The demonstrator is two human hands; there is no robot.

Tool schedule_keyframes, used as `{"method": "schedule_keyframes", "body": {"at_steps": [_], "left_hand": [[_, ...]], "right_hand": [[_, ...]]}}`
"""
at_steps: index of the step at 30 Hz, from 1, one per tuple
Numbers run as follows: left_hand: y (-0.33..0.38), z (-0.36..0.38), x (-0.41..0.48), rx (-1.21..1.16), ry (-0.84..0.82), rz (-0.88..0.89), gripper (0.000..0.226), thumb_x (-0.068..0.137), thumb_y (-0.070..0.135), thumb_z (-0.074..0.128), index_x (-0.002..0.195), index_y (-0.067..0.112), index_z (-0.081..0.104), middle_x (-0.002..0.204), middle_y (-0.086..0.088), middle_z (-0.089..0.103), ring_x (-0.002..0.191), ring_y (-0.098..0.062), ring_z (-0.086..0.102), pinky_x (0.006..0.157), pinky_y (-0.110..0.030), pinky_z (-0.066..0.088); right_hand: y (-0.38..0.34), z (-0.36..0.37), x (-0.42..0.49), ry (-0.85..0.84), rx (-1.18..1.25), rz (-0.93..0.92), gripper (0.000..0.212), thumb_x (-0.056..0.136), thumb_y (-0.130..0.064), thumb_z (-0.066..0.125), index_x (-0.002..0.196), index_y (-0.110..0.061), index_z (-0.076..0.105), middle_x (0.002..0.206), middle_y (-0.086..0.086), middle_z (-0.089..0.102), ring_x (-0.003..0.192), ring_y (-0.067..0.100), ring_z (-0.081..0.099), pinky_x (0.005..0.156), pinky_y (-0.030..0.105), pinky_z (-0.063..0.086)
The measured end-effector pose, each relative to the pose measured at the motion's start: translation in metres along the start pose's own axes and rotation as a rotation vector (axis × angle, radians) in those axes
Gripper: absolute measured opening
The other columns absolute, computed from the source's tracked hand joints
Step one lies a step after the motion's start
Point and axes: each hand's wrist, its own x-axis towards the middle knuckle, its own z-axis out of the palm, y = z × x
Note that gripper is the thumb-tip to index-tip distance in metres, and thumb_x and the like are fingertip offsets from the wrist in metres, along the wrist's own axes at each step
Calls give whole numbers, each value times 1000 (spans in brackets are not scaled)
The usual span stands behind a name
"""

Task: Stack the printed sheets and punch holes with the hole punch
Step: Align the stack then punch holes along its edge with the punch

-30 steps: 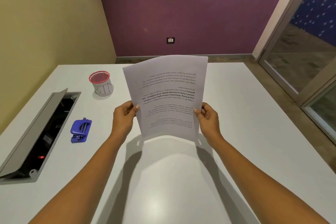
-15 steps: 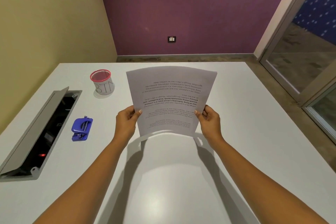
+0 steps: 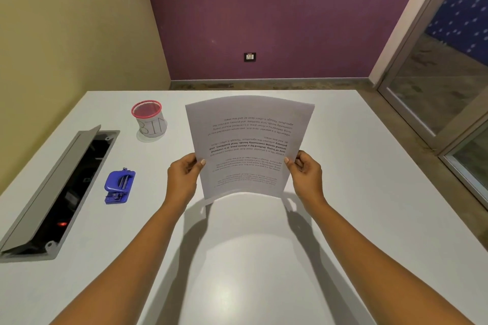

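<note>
I hold the printed sheets point(image 3: 248, 145) upright above the white table point(image 3: 369, 192), text upside down to me, the paper bowed, its bottom edge just above the tabletop. My left hand point(image 3: 183, 179) pinches the left edge and my right hand point(image 3: 306, 175) pinches the right edge. The blue hole punch point(image 3: 119, 187) lies on the table to the left of my left hand, apart from it.
A small cup with a pink rim point(image 3: 149, 120) marked "BIN" stands at the back left. An open cable hatch point(image 3: 55, 192) with its grey lid raised is sunk into the table's left side. A glass door point(image 3: 449, 74) is at the right.
The sheets have come down and tilted away, their top edge now lower than a second ago. Both hands keep the same grip on the edges.
</note>
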Motion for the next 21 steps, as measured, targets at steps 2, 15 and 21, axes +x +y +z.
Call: {"method": "schedule_keyframes", "body": {"at_steps": [2, 15, 21], "left_hand": [[0, -1, 0, 18, 9, -3, 20, 89, 5, 54, 104, 12, 65, 100, 1, 67, 87, -13, 62, 70, -13, 44], [2, -3, -2, 6, 32, 16, 22, 88, 6, 56, 99, 23, 65, 95, 6, 68, 83, -1, 63, 69, -11, 44], [-5, -3, -5, 25, 19, -16, 21, 87, 4, 57, 104, 12, 65, 102, 4, 66, 90, -14, 63, 73, -15, 46]], "right_hand": [[-1, -1, 0, 11, -2, -10, 25, 89, -9, 57, 79, -32, 60, 87, -17, 67, 79, -2, 64, 66, 7, 50], [-4, 0, -3, 15, 9, -39, 24, 89, -12, 58, 81, -34, 60, 87, -19, 66, 82, 0, 63, 64, 6, 50], [5, -2, -3, -29, -50, 17, 16, 86, -9, 62, 100, -17, 62, 98, -5, 67, 92, 12, 64, 85, 22, 50]]}}
